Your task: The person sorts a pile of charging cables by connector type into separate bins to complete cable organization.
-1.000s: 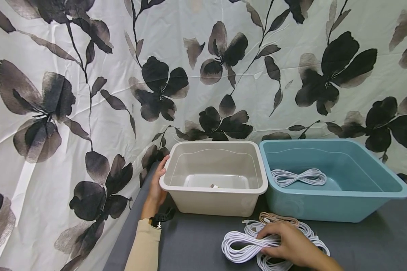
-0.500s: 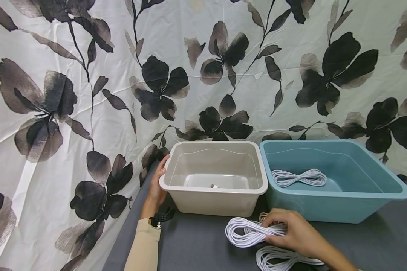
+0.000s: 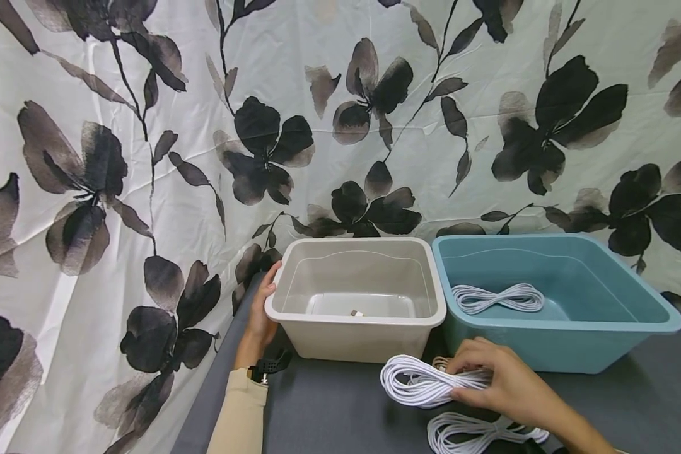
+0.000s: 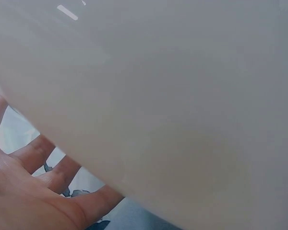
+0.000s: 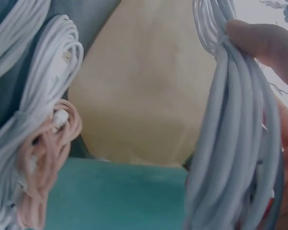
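My right hand (image 3: 505, 381) pinches a coiled white cable (image 3: 414, 381) between thumb and fingers, held above the table in front of the bins. In the right wrist view that cable (image 5: 235, 139) hangs in long loops from the thumb. My left hand (image 3: 261, 318) rests against the left side of a beige plastic bin (image 3: 352, 340). The left wrist view has its fingers spread and fairly straight along the bin's wall (image 4: 158, 105). Another white cable bundle (image 3: 465, 434) lies below the right hand. A tan cable (image 5: 43, 167) is largely hidden by the right hand in the head view.
A teal bin (image 3: 545, 347) stands right of the beige one, with one coiled white cable (image 3: 499, 298) inside. The beige bin contains a tiny brownish-white piece (image 3: 357, 313). A floral curtain (image 3: 374, 157) hangs behind the grey table (image 3: 329, 403).
My right hand has lifted the white cable off the pile and moved it up and slightly right. The left hand stays on the beige bin.
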`<action>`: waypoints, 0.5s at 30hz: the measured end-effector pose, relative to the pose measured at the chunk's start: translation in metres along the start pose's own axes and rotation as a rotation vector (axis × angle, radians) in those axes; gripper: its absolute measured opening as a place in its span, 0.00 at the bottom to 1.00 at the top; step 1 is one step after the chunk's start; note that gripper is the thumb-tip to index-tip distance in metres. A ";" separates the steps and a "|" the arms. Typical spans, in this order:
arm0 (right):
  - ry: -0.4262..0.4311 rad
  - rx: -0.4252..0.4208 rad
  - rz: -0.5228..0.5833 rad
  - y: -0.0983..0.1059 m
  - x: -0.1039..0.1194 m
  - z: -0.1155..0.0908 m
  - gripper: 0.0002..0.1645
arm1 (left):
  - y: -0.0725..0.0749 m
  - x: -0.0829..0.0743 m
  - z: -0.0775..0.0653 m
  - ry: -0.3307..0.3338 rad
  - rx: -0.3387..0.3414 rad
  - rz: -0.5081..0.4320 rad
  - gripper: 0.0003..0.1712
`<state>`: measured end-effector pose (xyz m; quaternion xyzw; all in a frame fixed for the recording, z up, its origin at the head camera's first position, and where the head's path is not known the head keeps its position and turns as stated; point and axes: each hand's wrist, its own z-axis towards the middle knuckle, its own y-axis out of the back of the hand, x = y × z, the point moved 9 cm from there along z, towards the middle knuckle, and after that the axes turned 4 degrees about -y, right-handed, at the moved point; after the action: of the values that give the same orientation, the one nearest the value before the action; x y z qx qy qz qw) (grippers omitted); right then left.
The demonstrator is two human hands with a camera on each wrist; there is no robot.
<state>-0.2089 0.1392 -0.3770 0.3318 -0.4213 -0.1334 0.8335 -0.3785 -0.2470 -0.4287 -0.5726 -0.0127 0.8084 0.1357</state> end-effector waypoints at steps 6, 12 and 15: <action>-0.013 0.021 0.040 0.014 0.005 0.000 0.18 | 0.000 0.000 -0.002 0.001 -0.003 0.004 0.36; -0.039 0.042 0.063 0.030 0.011 0.002 0.17 | -0.001 -0.001 -0.002 -0.005 -0.003 0.010 0.35; -0.042 0.040 0.057 0.039 0.017 0.003 0.17 | -0.001 -0.001 -0.002 -0.005 -0.001 0.009 0.35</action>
<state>-0.2030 0.1578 -0.3392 0.3333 -0.4503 -0.1081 0.8212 -0.3761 -0.2462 -0.4286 -0.5707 -0.0110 0.8105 0.1315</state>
